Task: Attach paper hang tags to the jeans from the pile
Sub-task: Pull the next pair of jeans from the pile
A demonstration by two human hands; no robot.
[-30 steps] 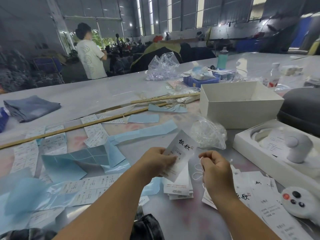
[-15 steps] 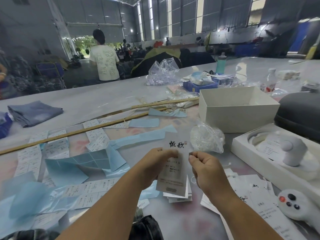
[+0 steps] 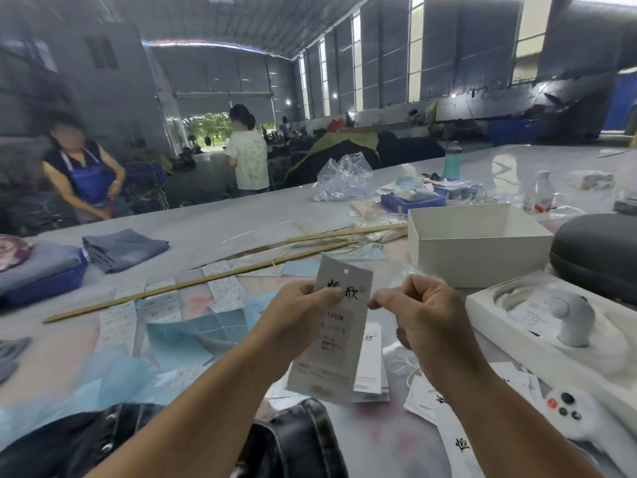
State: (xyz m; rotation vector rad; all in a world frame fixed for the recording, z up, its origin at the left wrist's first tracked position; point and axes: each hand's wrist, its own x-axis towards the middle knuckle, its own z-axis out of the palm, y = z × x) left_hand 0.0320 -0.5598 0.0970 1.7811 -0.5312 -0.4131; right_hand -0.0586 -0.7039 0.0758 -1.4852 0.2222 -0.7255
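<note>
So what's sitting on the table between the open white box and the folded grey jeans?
In the head view, two long wooden sticks lie across the table between the white box and the folded jeans, with paper slips scattered beneath.

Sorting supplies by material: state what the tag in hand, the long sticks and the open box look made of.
Hang tag: stiff matte white card, printed, punched hole at top; it stays flat where the left hand pinches it. Long sticks: pale tan, thin and straight, likely bamboo or wood. Open box: matte white, thin rigid walls, probably paperboard.
</note>
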